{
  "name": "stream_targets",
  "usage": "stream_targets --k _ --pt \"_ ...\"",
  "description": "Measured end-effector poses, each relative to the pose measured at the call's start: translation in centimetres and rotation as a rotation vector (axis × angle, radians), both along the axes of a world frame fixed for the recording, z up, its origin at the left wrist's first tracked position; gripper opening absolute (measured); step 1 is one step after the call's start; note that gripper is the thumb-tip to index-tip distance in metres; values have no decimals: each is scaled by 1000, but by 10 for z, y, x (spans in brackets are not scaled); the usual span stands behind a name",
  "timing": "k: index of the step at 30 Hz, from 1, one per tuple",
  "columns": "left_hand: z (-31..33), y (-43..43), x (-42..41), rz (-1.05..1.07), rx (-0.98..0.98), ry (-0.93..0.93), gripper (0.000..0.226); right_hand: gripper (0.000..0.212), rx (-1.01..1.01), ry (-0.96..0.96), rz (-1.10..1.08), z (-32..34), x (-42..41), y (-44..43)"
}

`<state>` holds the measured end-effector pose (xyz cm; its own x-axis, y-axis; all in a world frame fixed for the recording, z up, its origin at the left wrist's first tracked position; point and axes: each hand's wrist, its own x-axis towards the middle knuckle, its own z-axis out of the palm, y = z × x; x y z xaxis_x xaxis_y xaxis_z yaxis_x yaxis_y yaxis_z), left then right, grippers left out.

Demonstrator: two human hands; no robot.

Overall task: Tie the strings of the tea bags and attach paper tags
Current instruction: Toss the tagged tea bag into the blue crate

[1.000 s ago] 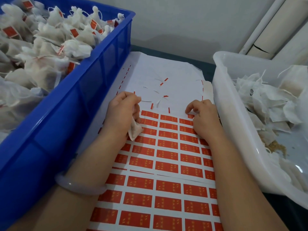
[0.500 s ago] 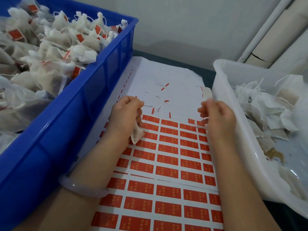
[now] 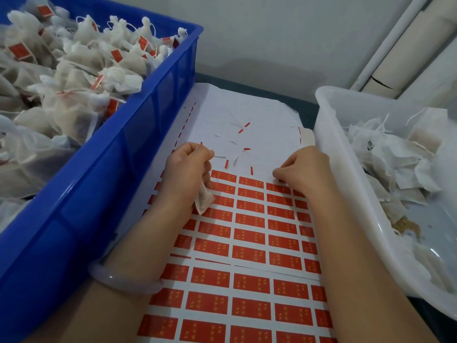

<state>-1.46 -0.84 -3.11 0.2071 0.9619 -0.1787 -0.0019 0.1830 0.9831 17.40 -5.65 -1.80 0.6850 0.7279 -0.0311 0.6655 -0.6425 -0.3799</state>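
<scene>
Nearest, two sheets of red tags, laid flat and overlapping on the table between the two boxes, so within easy reach of both hands. On the left wrist, a pale bracelet, low over the near sheet.

Further up, the left hand, fingers curled tight round one tea bag. Only the bottom corner of the bag out below the palm. Up at the fingertips, seemingly the white string, pinched. Probably held this way to offer the string end free for a tag, with the bag itself tucked out of the way.

To the right of it, well apart, the right hand, knuckles up, fingers bent down, thumb and forefinger pinching at the edge of one red tag in the top row of the far sheet. Already lifted from the paper or not: impossible to tell. Judged as the step of peeling a tag, before folding it round the string.

Beyond the hands, the bare backing paper, stripped of its tags, with only thin red slivers and white scraps on it.

On the left side, a blue crate full of tied bags with tags on, apparently the place for finished ones. On the right side, a white tub with loose flat bags without tags, apparently the supply. Behind all, a pale wall and a white pipe.
</scene>
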Motion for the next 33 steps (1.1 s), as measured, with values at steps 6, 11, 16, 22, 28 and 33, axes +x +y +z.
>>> stream_targets --k 6,11,16,22,28,33 --pt "0 1 -1 -16 -4 -19 19 11 14 -27 -52 -1 -5 6" --pt "-1 1 -1 -27 13 -7 19 21 -38 31 -34 4 -2 6" --pt "0 0 -1 -21 7 -13 18 21 -71 50 -35 6 -1 8" --pt "0 0 -2 -21 1 -29 18 9 -57 32 -43 4 2 7" --pt "-1 1 -1 -28 6 -24 17 19 -1 118 -16 4 4 2" --pt "-1 1 0 -8 7 -13 16 14 16 172 -8 2 8 1"
